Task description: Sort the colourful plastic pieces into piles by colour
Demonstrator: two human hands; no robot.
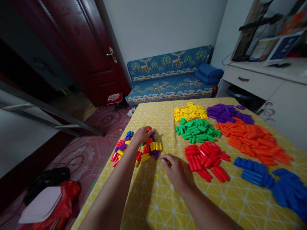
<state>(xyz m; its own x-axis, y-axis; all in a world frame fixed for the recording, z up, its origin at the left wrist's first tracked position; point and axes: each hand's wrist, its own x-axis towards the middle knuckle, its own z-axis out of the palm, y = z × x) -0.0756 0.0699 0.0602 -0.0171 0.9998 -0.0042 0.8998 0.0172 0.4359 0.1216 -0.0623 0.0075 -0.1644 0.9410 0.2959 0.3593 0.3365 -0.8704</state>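
Observation:
On a table with a yellow patterned cloth point(153, 198) lies a mixed-colour pile of plastic pegs point(150, 148) near the left edge. My left hand point(143, 134) rests on top of this pile, fingers curled over an orange peg. My right hand point(174, 169) lies flat on the cloth just right of the pile, fingers apart, holding nothing. Sorted heaps sit to the right: red pegs point(207, 158), green pegs point(198, 130), yellow pegs point(190, 111), purple pegs point(226, 112), orange pegs point(253, 139) and blue pegs point(273, 180).
A blue patterned sofa point(169, 78) stands behind the table. A dark red door point(96, 54) is at the left. White cabinets point(271, 86) with a monitor stand at the right. A red bag point(64, 199) lies on the tiled floor at the lower left.

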